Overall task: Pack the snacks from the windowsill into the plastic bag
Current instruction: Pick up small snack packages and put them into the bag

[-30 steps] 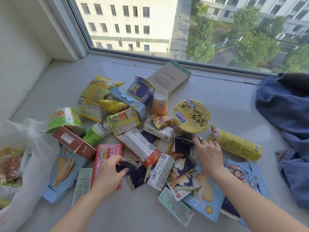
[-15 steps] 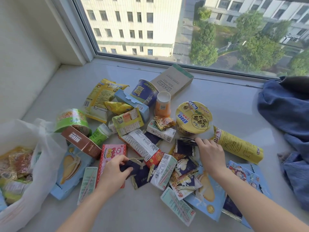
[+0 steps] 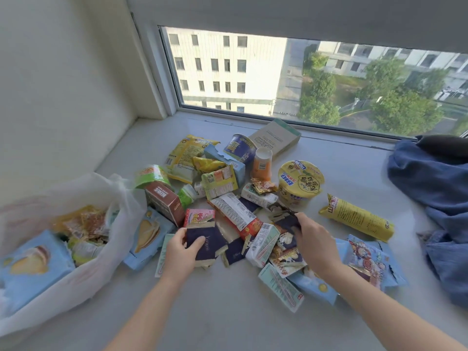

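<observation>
Navy foil sits in both my hands. My left hand [image 3: 181, 252] is in front of the yellow noodle cup [image 3: 300, 182] and well to its left. The thumb lies on top and the fingers curl underneath a navy sachet [image 3: 206, 240], gripping it low over the windowsill [image 3: 228, 312]. My right hand [image 3: 314, 245] is straight in front of the cup, near its base, with the fingertips pinched on a second dark sachet [image 3: 287, 221]. That one is blurred, so I cannot tell whether it has cleared the heap.

The rest of the snacks [image 3: 238, 214] lie loose around the cup, mostly to its left and in front of it. A brown box [image 3: 164, 201] lies on its side well left of the cup. A small orange cup [image 3: 262, 163] stands just behind and left of it. A long yellow packet [image 3: 357, 217] lies to its right.

The white plastic bag [image 3: 106, 259] is furthest left of the cup and nearer to me. Its mouth gapes open, and a pale blue cake packet [image 3: 27, 269] and some crinkled yellow wrappers [image 3: 83, 224] are inside. Far right of the cup is a heap of blue cloth [image 3: 435, 183].
</observation>
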